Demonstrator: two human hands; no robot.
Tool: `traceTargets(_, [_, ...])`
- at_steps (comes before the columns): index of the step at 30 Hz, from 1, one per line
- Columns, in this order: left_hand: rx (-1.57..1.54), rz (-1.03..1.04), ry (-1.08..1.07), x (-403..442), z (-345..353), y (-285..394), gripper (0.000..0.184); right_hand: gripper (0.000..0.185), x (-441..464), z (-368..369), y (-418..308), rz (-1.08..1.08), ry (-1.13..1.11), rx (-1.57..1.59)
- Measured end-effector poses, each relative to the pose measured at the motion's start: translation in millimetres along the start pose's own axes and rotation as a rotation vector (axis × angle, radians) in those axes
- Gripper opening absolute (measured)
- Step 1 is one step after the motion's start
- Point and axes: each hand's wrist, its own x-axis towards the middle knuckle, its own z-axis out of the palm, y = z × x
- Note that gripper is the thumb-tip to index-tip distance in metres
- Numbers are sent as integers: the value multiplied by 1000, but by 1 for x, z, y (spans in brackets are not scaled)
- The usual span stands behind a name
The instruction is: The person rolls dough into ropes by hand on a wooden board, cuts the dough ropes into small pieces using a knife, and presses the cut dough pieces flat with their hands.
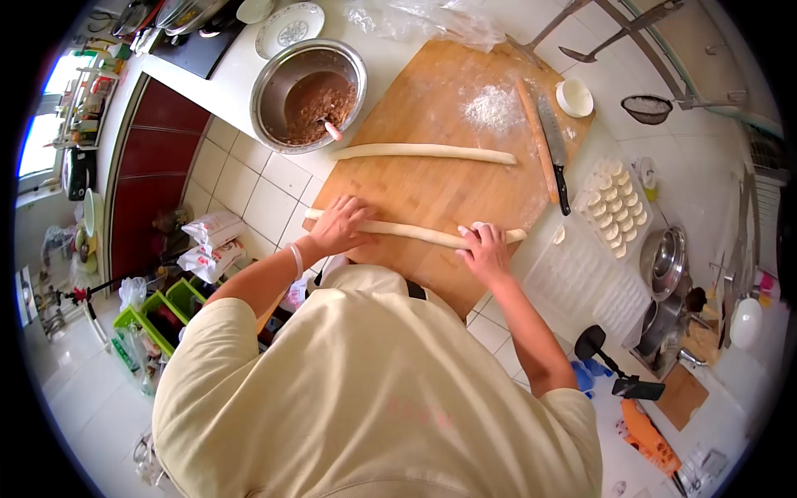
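A long rope of dough (415, 233) lies across the near part of the wooden board (398, 187). My left hand (340, 224) rests on it near its left end, fingers stretched over the top. Toward the other end, my right hand (486, 249) presses on the same rope with its fingers apart and slightly bent. The undersides of both hands are hidden. Farther up the board, a second dough rope (423, 152) lies roughly parallel, touched by neither hand.
A steel bowl of brown filling (320, 104) stands at the board's upper left, beside a patterned plate (290, 30). Flour (496, 109), a rolling pin (535, 137), a knife (551, 133) and a white cup (574, 98) are on the board. Right of it sits a tray of dumplings (614, 207).
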Motion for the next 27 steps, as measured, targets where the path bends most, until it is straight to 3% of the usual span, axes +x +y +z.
traceTargets(3, [24, -95, -54, -12, 22, -4, 53, 45, 5, 11, 9, 70, 69, -120])
traceTargets(4, [38, -54, 36, -3, 21, 5, 55, 44, 13, 5, 5, 174, 45, -110])
traceTargets(6, [68, -48, 188, 24, 22, 27, 64, 43, 33, 0, 2, 114, 127, -74])
traceTargets(11, [268, -47, 118, 76, 60, 81, 75, 45, 58, 21, -11, 99, 261, -51])
traceTargets(13, [359, 149, -83, 60, 71, 82, 81, 49, 31, 28, -18, 136, 156, -184])
traceTargets(14, [289, 274, -82, 44, 64, 83, 96, 52, 6, 34, -21, 141, 98, -164])
traceTargets(17, [261, 332, -152, 18, 70, 61, 95, 50, -37, 39, -29, 150, 35, -111])
traceTargets(19, [281, 279, -168, 39, 50, 54, 88, 50, -11, 35, -12, 140, 111, -199])
traceTargets(21, [421, 29, -38, 72, 35, 38, 83, 50, 32, 22, 5, 168, 140, -238])
traceTargets(23, [475, 67, 7, 80, 40, 17, 82, 50, 57, 14, 15, 258, 220, -293])
traceTargets(25, [537, 97, 71, 73, 39, 12, 81, 50, 38, 12, 12, 216, 192, -281])
traceTargets(27, [424, 58, -20, 30, 48, 34, 78, 50, -2, 17, 2, 177, 154, -267])
